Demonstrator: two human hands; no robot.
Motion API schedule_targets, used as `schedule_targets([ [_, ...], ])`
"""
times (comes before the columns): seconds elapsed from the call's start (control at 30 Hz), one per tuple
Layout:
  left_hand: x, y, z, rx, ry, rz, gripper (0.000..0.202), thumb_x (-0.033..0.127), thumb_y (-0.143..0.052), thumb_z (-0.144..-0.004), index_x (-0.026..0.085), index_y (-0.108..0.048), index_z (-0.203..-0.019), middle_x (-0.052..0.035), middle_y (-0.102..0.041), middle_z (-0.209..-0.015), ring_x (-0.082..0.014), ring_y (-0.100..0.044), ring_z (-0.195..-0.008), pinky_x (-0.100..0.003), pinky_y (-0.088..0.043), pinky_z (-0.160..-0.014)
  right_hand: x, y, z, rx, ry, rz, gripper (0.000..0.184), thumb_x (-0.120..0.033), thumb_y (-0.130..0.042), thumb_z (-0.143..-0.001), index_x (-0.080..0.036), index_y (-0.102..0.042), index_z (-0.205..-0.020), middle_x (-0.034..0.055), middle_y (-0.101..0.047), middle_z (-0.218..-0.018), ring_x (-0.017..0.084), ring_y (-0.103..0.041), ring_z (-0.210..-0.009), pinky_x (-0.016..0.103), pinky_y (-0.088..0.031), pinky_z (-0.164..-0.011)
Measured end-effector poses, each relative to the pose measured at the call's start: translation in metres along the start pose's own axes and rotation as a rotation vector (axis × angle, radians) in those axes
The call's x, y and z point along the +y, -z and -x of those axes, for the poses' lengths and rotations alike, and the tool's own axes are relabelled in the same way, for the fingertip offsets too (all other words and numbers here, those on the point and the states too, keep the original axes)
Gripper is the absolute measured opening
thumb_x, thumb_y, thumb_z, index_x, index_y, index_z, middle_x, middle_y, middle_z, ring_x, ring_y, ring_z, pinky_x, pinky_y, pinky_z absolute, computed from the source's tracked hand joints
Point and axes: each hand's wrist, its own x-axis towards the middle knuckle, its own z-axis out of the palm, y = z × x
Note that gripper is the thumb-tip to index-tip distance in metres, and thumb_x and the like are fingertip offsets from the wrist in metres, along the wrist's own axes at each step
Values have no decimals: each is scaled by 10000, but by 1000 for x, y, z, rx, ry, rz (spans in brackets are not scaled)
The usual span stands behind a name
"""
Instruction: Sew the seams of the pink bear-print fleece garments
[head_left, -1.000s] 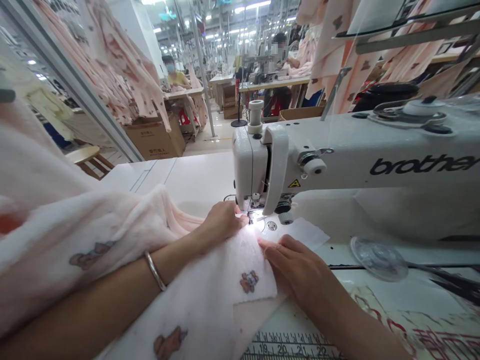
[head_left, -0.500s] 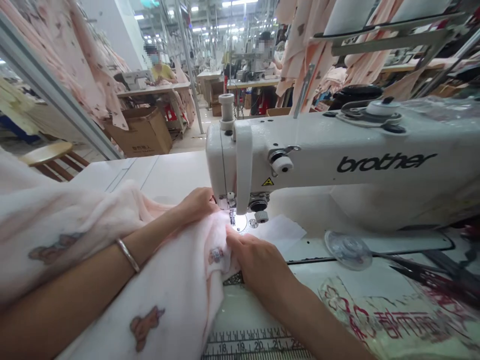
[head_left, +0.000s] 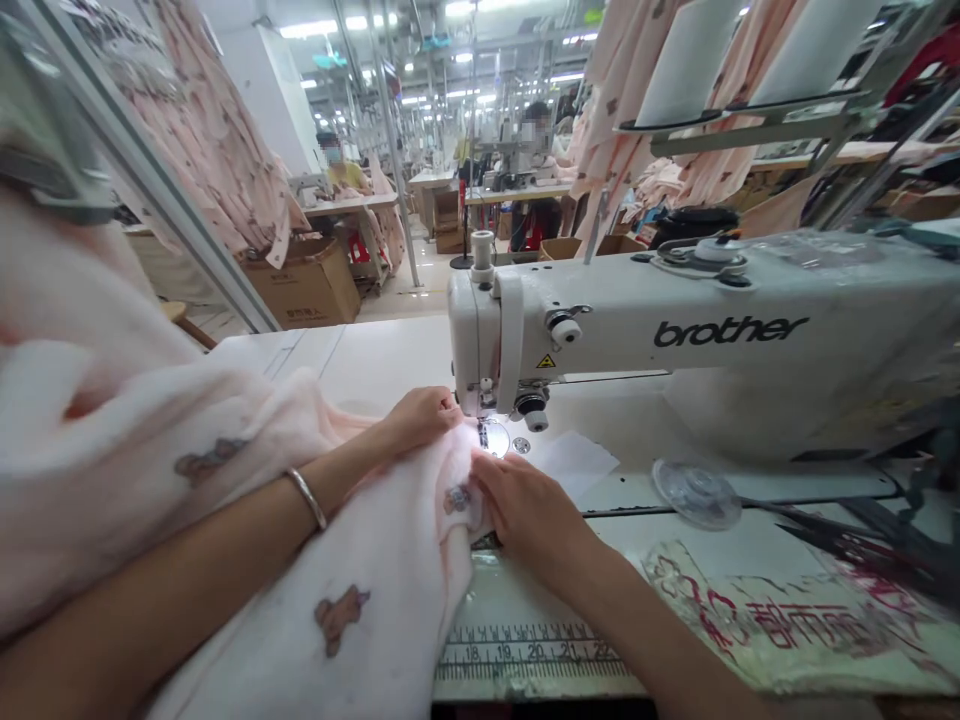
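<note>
A pale pink fleece garment (head_left: 360, 560) printed with small brown bears lies over my lap and the table. My left hand (head_left: 420, 417) rests on the fabric just left of the presser foot (head_left: 484, 432), fingers curled down on the cloth. My right hand (head_left: 525, 505) sits in front of the needle, its fingers closed and pinching the folded fabric edge. A silver bangle (head_left: 307, 498) circles my left wrist. The white Brother sewing machine (head_left: 675, 330) stands across the table behind both hands.
A clear plastic disc (head_left: 694, 492) and dark scissors (head_left: 840, 520) lie right of the machine bed. A ruler strip (head_left: 532, 655) runs along the table's front edge. Printed paper (head_left: 765, 620) lies at the front right. Co-workers sit at machines far behind; cardboard boxes (head_left: 307, 285) stand on the floor.
My right hand has slid left and gathered the flat fabric edge into a fold at the needle. My left hand stayed beside the presser foot. The view shifted slightly.
</note>
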Motion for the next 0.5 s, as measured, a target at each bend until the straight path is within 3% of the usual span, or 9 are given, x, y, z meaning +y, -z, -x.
schedule_targets([
  [0.07,9,15,30,68,13,-14,195,291,-450,-814,149,-544,-720,-31,-595,-728,-160,-509,-725,-258,-309,-629,-13,7,6,108,53,-22,243,-52,-356,-905,-132,-584,-924,81,-607,-837,219,-550,-849,308,-436,-725],
  [0.13,21,34,73,79,3,67,299,343,-352,-891,166,-544,-746,-9,-592,-743,-150,-522,-748,-250,-341,-660,-31,14,18,246,163,-98,303,-121,-307,-954,-114,-525,-1164,104,-596,-949,216,-544,-904,329,-457,-787],
  [0.2,34,50,121,1,-38,282,370,339,-267,-937,184,-579,-812,12,-612,-800,-131,-543,-802,-226,-382,-726,-49,19,34,364,290,-198,376,-263,-292,-998,-138,-388,-1339,98,-578,-987,193,-559,-856,305,-483,-739],
  [0.27,44,58,162,-39,-46,419,320,329,-313,-939,200,-601,-887,30,-629,-860,-114,-553,-844,-193,-394,-753,-61,21,49,420,319,-320,344,-372,-328,-998,-197,-458,-1265,54,-571,-896,161,-560,-739,260,-474,-631],
  [0.33,50,59,189,-39,-20,452,237,341,-420,-909,196,-608,-904,35,-628,-840,-102,-551,-796,-172,-396,-696,-66,25,60,364,168,-508,226,-397,-412,-974,-222,-555,-957,-5,-539,-733,125,-528,-613,220,-431,-546],
  [0.4,51,55,202,-38,27,492,214,352,-500,-869,169,-610,-849,30,-603,-754,-91,-524,-698,-166,-375,-601,-65,33,66,193,-34,-805,264,-388,-501,-928,-216,-455,-733,-44,-483,-625,97,-480,-531,190,-388,-481],
  [0.5,54,50,207,-51,71,624,239,358,-549,-829,139,-595,-745,28,-568,-674,-76,-484,-617,-157,-334,-525,-63,49,70,-19,-219,-1160,327,-432,-559,-871,-217,-374,-708,-61,-433,-606,82,-418,-496,169,-346,-425],
])
